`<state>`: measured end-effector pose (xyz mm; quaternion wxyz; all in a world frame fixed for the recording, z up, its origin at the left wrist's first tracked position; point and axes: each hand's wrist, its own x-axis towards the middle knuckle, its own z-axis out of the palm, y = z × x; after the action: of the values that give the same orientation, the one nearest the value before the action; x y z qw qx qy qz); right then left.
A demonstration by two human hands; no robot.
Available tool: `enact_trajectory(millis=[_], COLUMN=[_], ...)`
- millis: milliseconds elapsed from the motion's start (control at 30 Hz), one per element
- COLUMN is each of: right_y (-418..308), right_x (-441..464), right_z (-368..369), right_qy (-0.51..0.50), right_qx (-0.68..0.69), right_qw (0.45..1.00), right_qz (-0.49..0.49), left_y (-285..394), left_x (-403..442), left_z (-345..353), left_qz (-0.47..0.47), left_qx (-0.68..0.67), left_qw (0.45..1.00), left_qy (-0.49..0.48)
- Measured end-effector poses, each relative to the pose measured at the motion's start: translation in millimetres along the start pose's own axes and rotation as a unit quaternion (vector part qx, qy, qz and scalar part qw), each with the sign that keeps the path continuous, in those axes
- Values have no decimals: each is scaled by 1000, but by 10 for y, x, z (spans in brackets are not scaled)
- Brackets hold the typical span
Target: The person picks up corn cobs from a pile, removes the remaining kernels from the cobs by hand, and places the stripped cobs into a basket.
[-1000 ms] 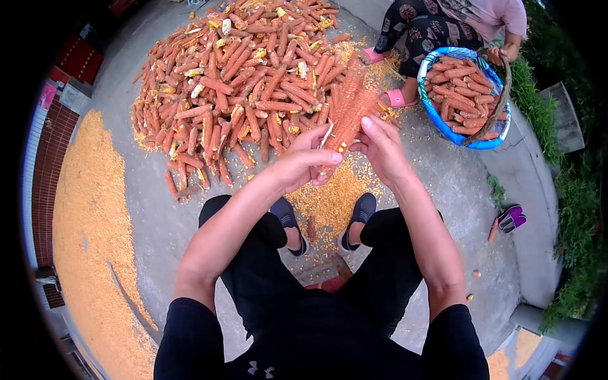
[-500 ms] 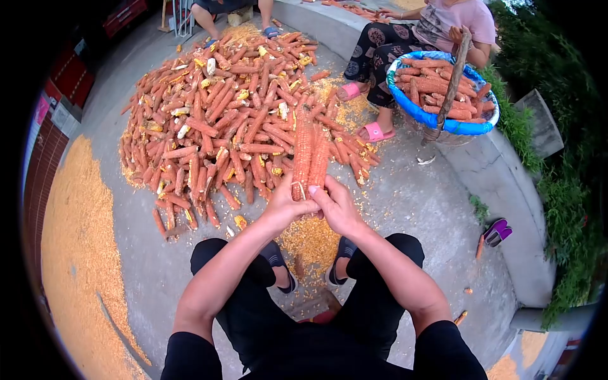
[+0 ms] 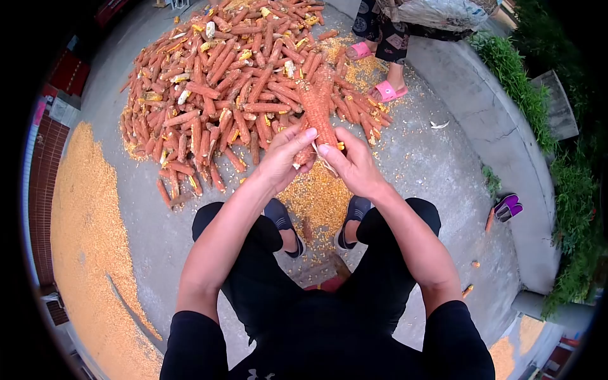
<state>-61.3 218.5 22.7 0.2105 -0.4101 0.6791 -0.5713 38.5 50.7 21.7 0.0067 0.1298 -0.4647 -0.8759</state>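
Note:
Stripped reddish corn cobs [image 3: 318, 104] are held in front of me, pointing away toward the pile; they overlap, and one slants across the other. My left hand [image 3: 286, 155] is closed around the lower end of the left cob. Fingers of my right hand [image 3: 356, 163] wrap the base of the other cob, with the thumb on top. A few yellow kernels and pale husk strands show by the right hand. Just beyond lies a big pile of corn cobs [image 3: 218, 95], mostly bare, some with yellow kernels left.
Loose kernels [image 3: 313, 202] lie between my shoes. A wide bed of kernels [image 3: 88, 234] covers the ground at left. At top right stands a person in pink slippers [image 3: 388, 92], beneath a basket's underside [image 3: 437, 14]. Purple shoes [image 3: 508, 207] sit near the concrete kerb [image 3: 487, 107].
The two cobs were side by side and now cross, with my hands a little higher and farther apart. The other person's cob-filled basket has moved up, mostly out of view.

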Motion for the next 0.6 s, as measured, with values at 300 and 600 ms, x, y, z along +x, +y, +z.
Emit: enact_trajectory(millis=[300, 600], right_y=[-69, 182], right_x=[31, 13], right_z=[-77, 104], right_qy=[0, 4], right_qx=[-250, 17], right_qw=[959, 999], right_qz=[-136, 39], left_y=[54, -127], left_x=[51, 147], left_z=[103, 152], left_qz=[109, 93], left_qx=[51, 29], left_qw=[990, 975], left_qy=[72, 202])
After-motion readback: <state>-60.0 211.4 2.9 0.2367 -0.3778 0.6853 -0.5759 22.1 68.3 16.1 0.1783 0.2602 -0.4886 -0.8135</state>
